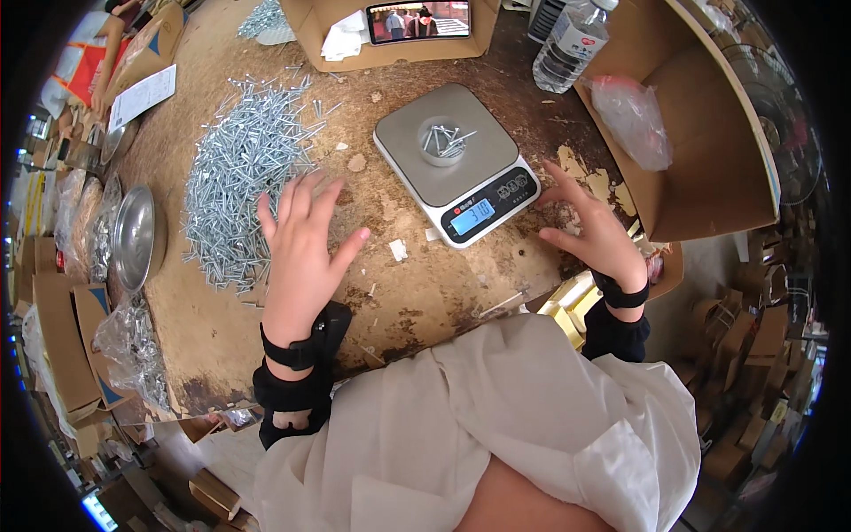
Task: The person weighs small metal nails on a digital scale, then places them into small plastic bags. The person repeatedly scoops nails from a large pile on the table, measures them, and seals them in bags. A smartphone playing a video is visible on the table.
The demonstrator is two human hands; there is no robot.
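Note:
A large heap of silvery screws (244, 168) lies on the worn wooden table. My left hand (301, 239) is over the heap's right edge, fingers spread, with nothing seen in it. In the middle stands a digital kitchen scale (403, 146) with a lit display. On its plate rests a small round white dish (441, 160) holding several screws (446, 139), some poking over the rim. My right hand (592, 226) is just right of the scale, its thumb and fingers apart and holding nothing.
An open cardboard box (709, 168) with a clear plastic bag (629, 120) stands at the right, beside a water bottle (572, 49). A phone (418, 21) leans in a carton (399, 55) at the back. A metal bowl (137, 238) sits at the table's left edge.

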